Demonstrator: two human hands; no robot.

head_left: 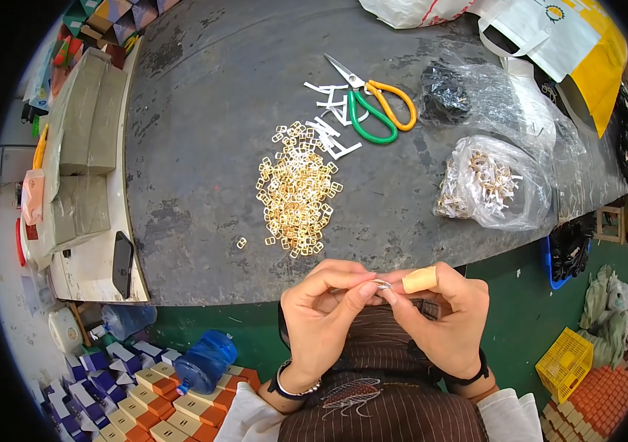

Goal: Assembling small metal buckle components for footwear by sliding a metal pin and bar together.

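My left hand and my right hand meet in front of the table's near edge, above my striped apron. Between their pinched fingertips is a small gold buckle, partly hidden by the fingers; a pale edge shows on it. A yellowish wrap covers one finger of the right hand. Beyond the hands lies a heap of gold buckles, with one loose buckle to its left. Short white strips lie at the heap's far right, next to scissors with one green and one orange handle.
A clear plastic bag of buckles with white strips sits at the right, near crumpled plastic wrap and a white-yellow bag. Left stand wrapped blocks and a phone. Boxes and a blue water bottle are below.
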